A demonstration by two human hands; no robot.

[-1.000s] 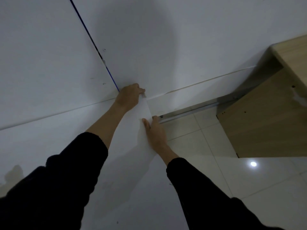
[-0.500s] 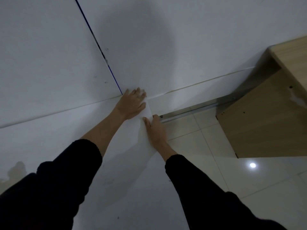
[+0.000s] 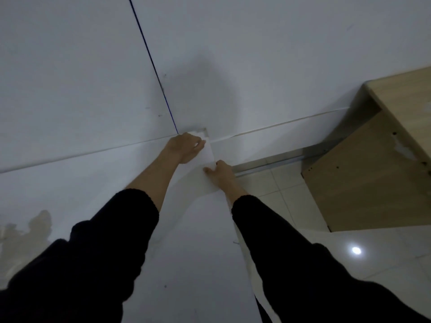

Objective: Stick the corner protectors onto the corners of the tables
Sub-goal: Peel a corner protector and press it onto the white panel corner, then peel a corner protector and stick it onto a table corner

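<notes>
Pressing the protector onto the far corner of the white worktop

Your left hand [image 3: 184, 146] curls its grip over the corner at frame centre, fingers apparently pinching the pale corner protector [image 3: 202, 134], though it is too small and dim to be sure. Your right hand [image 3: 220, 174] grips the worktop [image 3: 191, 252] edge just below. Steady the edge, seat the protector square on both faces, then press firmly outward.

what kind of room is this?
Probably an office or workroom: white tables pushed together, glossy tiled floor, a light wooden desk by the white wall.
</notes>
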